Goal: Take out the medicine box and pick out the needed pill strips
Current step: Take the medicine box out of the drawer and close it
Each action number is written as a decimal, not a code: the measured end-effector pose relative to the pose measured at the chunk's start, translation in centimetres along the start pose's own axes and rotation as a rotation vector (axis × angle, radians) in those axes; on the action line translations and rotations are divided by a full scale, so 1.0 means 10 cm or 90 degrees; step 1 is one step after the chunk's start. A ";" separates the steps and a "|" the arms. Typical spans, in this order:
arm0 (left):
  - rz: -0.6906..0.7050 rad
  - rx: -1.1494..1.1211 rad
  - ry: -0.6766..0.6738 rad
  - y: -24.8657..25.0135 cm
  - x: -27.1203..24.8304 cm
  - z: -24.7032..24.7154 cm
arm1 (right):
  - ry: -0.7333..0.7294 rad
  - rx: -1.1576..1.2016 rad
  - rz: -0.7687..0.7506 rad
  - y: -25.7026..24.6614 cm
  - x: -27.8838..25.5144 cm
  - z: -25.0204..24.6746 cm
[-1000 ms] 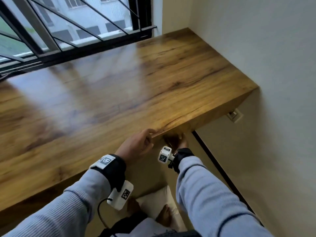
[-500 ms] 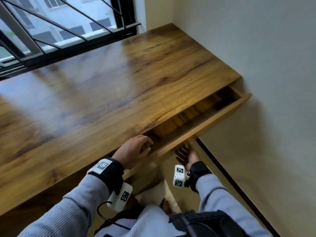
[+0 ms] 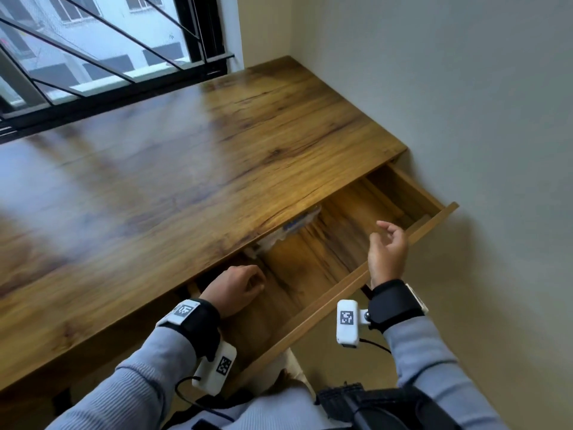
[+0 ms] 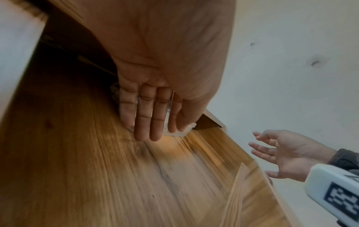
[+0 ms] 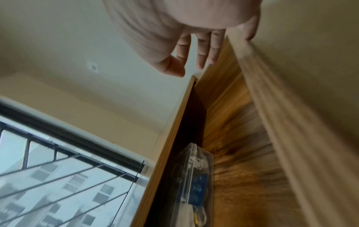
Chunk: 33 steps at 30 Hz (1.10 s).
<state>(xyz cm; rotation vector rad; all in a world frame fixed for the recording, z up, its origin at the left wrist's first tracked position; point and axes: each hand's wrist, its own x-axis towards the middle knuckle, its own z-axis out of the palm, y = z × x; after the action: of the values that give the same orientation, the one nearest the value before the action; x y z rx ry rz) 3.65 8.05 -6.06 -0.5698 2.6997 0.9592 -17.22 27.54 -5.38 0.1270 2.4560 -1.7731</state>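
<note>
Since half a second ago the drawer (image 3: 403,234) has slid much farther out from under the desk (image 3: 186,169), and the right hand (image 3: 387,249) has let go and risen above its front edge, fingers loose, holding nothing. Left hand (image 3: 235,288) reaches inside, straight fingers (image 4: 147,116) lying by one clear medicine box (image 5: 194,181) at the drawer's far side, partly hidden under the desktop. Wall stands right, barred window (image 3: 93,57) far.

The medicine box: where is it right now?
The clear medicine box lies at the back of the open drawer, half hidden under the desktop, ahead of the left hand.
</note>
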 end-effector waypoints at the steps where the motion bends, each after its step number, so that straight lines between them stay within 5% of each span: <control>1: -0.002 0.000 0.005 -0.02 -0.01 0.01 | -0.020 -0.058 -0.018 -0.02 0.00 0.03; 4: -0.062 -0.020 0.024 -0.06 0.01 0.05 | -0.121 -0.254 -0.092 -0.07 0.01 0.16; 8: -0.200 -0.124 0.075 -0.07 0.09 0.08 | -0.286 -0.166 -0.010 -0.22 0.16 0.51; 13: -0.327 -0.307 0.080 -0.11 0.29 0.14 | -0.280 -0.153 0.112 -0.10 0.58 1.02; 17: -0.369 -0.400 0.051 -0.22 0.45 0.21 | -0.282 -0.220 0.120 0.03 0.64 1.17; 22: -0.377 -0.534 -0.027 0.02 0.39 0.18 | -0.258 -0.263 0.049 0.15 0.62 0.90; 25: -0.300 -0.539 -0.080 0.17 0.27 0.22 | -0.254 -0.250 0.022 0.18 0.58 0.51; 33: -0.200 -0.469 -0.206 0.46 -0.09 0.31 | -0.236 -0.172 0.092 0.16 0.29 -0.40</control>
<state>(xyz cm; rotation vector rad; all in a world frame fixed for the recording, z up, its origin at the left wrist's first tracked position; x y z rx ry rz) 2.77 13.61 -5.58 -0.8379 1.8518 1.7598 -20.02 31.87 -6.06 -0.0444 2.3171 -1.2594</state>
